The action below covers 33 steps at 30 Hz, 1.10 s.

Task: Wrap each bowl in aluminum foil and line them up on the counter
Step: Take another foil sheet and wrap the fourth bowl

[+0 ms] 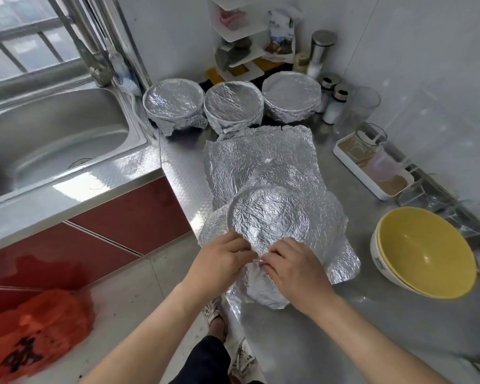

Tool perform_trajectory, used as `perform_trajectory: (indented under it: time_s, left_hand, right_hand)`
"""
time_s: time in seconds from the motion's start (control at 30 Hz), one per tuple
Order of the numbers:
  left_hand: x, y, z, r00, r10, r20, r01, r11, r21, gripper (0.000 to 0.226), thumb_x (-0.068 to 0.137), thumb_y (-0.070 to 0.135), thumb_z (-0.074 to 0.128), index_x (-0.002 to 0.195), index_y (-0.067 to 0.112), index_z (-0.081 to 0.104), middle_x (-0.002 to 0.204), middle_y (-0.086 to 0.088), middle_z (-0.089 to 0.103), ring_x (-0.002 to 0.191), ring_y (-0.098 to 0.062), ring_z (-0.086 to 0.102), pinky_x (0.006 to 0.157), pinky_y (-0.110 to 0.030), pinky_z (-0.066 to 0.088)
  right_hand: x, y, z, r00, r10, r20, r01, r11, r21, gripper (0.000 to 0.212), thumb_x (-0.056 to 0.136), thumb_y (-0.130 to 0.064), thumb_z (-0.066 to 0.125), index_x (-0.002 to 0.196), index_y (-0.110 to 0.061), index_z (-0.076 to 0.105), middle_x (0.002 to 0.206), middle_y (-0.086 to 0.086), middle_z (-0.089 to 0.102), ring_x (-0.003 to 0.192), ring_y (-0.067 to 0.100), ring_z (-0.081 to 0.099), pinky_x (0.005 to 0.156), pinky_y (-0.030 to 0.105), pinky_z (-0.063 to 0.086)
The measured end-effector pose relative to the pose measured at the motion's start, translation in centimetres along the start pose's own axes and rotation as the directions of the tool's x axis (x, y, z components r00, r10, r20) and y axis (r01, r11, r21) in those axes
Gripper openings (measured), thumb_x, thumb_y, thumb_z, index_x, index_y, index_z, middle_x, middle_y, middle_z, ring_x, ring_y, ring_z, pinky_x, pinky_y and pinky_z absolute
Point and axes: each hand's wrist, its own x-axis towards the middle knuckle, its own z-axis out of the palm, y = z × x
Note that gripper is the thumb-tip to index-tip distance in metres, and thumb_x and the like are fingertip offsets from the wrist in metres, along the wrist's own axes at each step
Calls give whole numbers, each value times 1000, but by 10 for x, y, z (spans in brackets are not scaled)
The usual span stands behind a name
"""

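Three foil-wrapped bowls stand in a row at the back of the steel counter: left [173, 102], middle [232, 106], right [291, 94]. Near the front edge a fourth bowl [269, 217] sits under a crinkled foil sheet [341, 256] that spreads loose around it. My left hand [222, 259] and my right hand [294, 266] both pinch the foil at the bowl's near rim, fingertips almost touching. Another loose foil sheet [258, 153] lies flat behind this bowl. A bare yellow bowl [424, 252] stands to the right, stacked in another bowl.
A steel sink [53, 139] with a tap lies to the left. Along the right wall stand a white tray [372, 173] with glasses, jars and shakers [334, 105], and a white corner rack [239, 37]. An orange plastic bag [36, 331] lies on the floor.
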Motion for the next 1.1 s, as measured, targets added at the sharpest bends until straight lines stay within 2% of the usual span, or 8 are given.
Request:
perform_trajectory:
  time_s: [0.2,0.3,0.43,0.57,0.77,0.87,0.97,1.1]
  left_hand:
    - [2,3,0,1000,-23,18,22,1000,17,23,73,2,70,91,16,74,93,4,67,90,-18,57,73,-32,52]
    - [3,8,-4,997,-57,48,59,997,-42,13,81,18,69,93,17,74,92,4,65,88,-18,58,76,-30,50]
    - [6,9,-1,999,-46,29,46,999,0,24,90,37,61,88,18,74,87,5,65,83,-17,58,72,-29,49]
    - [8,7,3,1000,-24,3,24,999,41,24,91,36,60,82,18,74,82,6,64,79,-17,58,66,-31,50]
    - [17,7,5,998,36,-53,-32,997,74,19,90,25,63,76,15,73,76,4,62,78,-17,56,66,-29,48]
    - [26,4,-2,996,65,-59,-61,996,68,17,88,23,63,79,15,74,81,4,66,84,-18,61,71,-30,52]
    - [30,-2,-11,994,84,-73,-77,992,96,15,87,23,63,83,15,76,86,4,69,91,-17,61,75,-28,52]
    - [19,-15,-20,996,3,-88,4,996,89,13,85,19,69,95,16,76,100,4,72,102,-19,62,82,-27,53]
  right_hand:
    - [3,-3,5,999,-32,-10,31,996,-78,16,72,-10,78,73,-15,63,75,0,52,72,20,48,61,30,39]
    - [4,-3,4,999,-33,-25,31,997,-73,15,74,-11,77,72,-14,63,74,1,52,71,21,49,61,31,39]
    - [3,-2,4,998,-55,-30,54,997,-48,12,78,-11,75,77,-14,64,77,1,55,73,21,50,61,32,42]
    - [-4,10,0,999,-41,-7,41,998,-52,9,81,-13,71,86,-16,64,84,-1,56,79,20,48,68,32,44]
    - [-3,17,-6,994,-66,-88,58,994,-93,14,75,2,65,74,-12,61,75,2,51,72,21,41,64,32,39]
    - [0,16,-8,991,-24,-132,11,995,-96,15,74,2,72,76,-11,63,75,3,50,71,21,43,65,30,36]
    - [6,3,-11,983,26,-182,-47,992,-117,17,70,5,68,72,-11,60,72,3,47,68,22,42,66,31,32]
    - [16,-27,-6,960,126,-248,-158,981,-114,16,75,1,59,67,-12,55,68,3,46,65,23,43,64,32,28]
